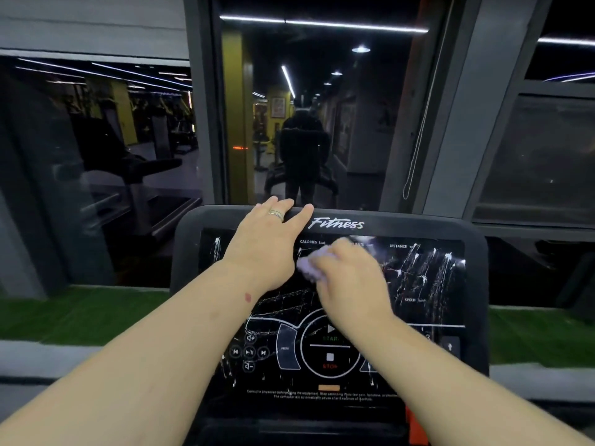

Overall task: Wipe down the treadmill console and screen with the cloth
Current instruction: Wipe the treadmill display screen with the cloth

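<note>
1. Pressing a bunched lilac cloth (311,264) onto the upper-mid part of the screen (428,278), the right hand (351,281) is blurred; fingers curl over the cloth, which sticks out at the hand's left side, just below the "CALORIES" label.
2. Left hand (269,239) lies flat w/ fingers straight & slightly spread, fingertips hooked over the console (476,252) top edge, palm covering the screen's upper-left area. Ring (276,214) on one finger.
3. Screen is black, streaked w/ white splatter & smear lines, heaviest at right near "DISTANCE" and "SPEED", some at far left & lower centre.
4. Lower screen shows a round START/STOP dial (330,349), media buttons to its left, small warning text below. "Fitness" logo (336,224) on the console's top bezel, right of the left hand.
5. Orange part (415,426) at console's lower right, beside the right forearm.
6. Behind the console: dark window glass (306,107) reflecting a standing person, ceiling light strips & gym machines. Green turf strip (80,313) along the sill, both sides of console. Thin cord (418,130) hangs at the right window frame.
</note>
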Demonstrator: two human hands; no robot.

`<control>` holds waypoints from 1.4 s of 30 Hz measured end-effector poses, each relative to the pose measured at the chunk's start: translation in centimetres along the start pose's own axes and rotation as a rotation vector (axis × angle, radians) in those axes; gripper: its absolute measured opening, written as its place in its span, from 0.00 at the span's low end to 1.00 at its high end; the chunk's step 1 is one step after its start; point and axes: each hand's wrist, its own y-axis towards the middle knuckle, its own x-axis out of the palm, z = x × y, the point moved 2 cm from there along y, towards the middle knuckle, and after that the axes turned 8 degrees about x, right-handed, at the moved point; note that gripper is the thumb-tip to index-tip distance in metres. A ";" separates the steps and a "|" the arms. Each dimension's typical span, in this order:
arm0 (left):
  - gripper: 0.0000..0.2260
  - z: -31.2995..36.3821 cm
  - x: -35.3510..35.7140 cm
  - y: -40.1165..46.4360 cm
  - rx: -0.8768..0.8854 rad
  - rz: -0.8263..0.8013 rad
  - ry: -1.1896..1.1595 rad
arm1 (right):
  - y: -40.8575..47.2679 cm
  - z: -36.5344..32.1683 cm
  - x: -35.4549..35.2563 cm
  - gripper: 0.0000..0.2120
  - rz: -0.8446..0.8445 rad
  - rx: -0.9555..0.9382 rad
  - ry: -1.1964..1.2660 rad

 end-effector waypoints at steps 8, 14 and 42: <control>0.39 -0.2 0.2 0.1 0.014 0.012 0.002 | 2.2 0.7 -1.2 0.11 0.096 0.150 0.001; 0.38 -0.8 -0.1 0.1 0.036 -0.010 -0.008 | 2.5 1.5 -0.9 0.16 0.029 -0.044 -0.063; 0.37 -8.1 -1.4 -2.8 0.056 -0.018 -0.019 | 2.6 -1.6 -1.8 0.11 0.090 0.162 -0.040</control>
